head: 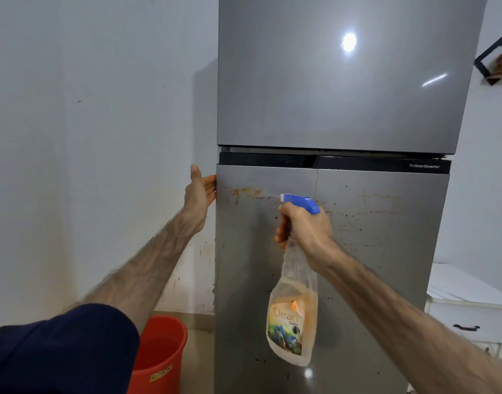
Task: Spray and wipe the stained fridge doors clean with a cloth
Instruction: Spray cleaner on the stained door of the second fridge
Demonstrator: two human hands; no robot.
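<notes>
A grey two-door fridge fills the middle of the view. Its upper door [338, 81] looks glossy, while the lower door [372, 265] carries orange-brown streaks and drips near its top. My right hand [306, 226] grips the neck of a clear spray bottle [294, 314] with a blue trigger head, its nozzle pointing left at a stain on the lower door, fingers on the trigger. My left hand [200, 191] holds the lower door's left edge with straight fingers reaching round it. No cloth is in view.
A red bucket [159, 354] stands on the floor left of the fridge. The white wall [87, 137] behind it shows orange splatter low down. A white cabinet [468, 308] with a dark handle sits at the right, with a small black wall shelf [493, 62] above.
</notes>
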